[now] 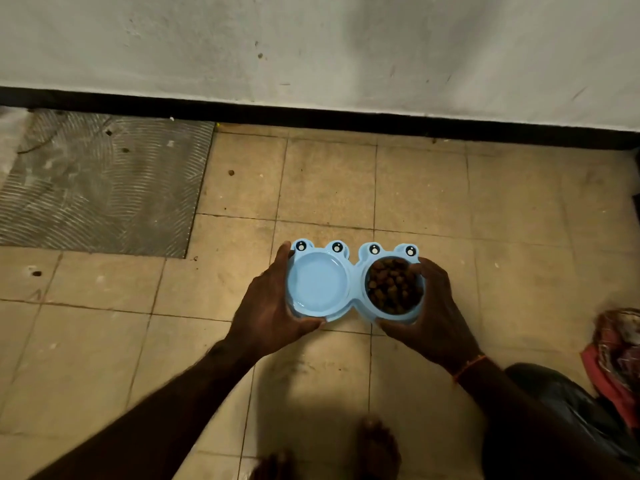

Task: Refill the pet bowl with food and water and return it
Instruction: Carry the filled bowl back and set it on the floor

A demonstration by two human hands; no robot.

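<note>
A light blue double pet bowl (354, 284) with frog eyes on its far rim is held over the tiled floor. Its left dish (317, 282) looks pale blue, and I cannot tell whether water is in it. The right dish holds brown kibble (393, 285). My left hand (273, 306) grips the bowl's left end, thumb at the near edge. My right hand (434, 306) grips the right end, fingers curled over the rim next to the kibble.
Beige floor tiles (415, 188) run up to a white wall with a black skirting strip (311, 114). A grey ribbed mat (100, 181) lies at the left. Red patterned cloth (620, 355) sits at the right edge. A bare foot (377, 448) shows below the bowl.
</note>
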